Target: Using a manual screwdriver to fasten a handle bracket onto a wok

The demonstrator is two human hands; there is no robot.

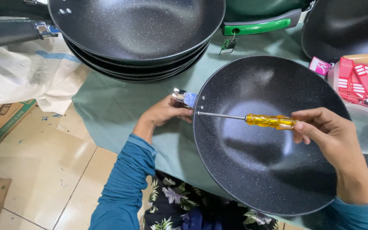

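Black speckled pans stacked at top left (137, 38) are cut off by the frame edge. Below them, the left hand (165, 113) clasps a shiny metal bracket (185, 98) at the rim of a black speckled wok (269, 170) lying on green cloth (107, 110); its fingertips are hidden behind the rim. Inside the wok, the right hand (329, 136) pinches a yellow-handled screwdriver (270, 121), tip at the rim screw.

Cookware assembly workshop: stacked pans (137, 38), cardboard boxes (3, 117), tiled floor (56, 170)

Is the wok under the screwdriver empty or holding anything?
Empty. The black speckled wok shows bare inner surface; only the screwdriver held by the right hand crosses above it.
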